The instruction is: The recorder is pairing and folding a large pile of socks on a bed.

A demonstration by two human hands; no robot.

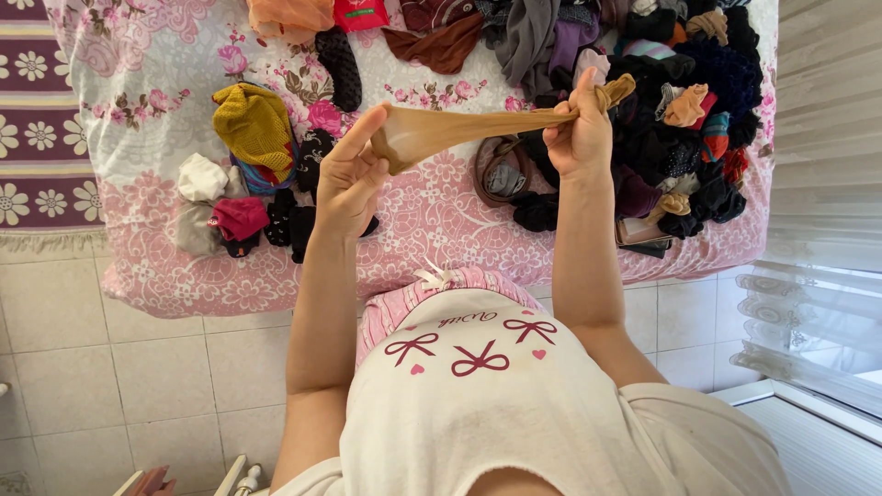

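Tan nylon stocking [478, 124] is stretched taut between left hand [349, 179] and right hand [579, 129], both pinching it above the pink floral bedspread [432, 220]. Sorted socks [248, 174] lie left of it, a dark clothes heap [680, 119] right; pale floor tiles [138, 367] below.

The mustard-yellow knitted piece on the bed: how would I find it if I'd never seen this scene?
Start at the pink floral bedspread. Look beyond the left hand to the small group of folded items. The mustard-yellow knitted piece lies at its far end, the only yellow, open-knit item among white, magenta and black ones.
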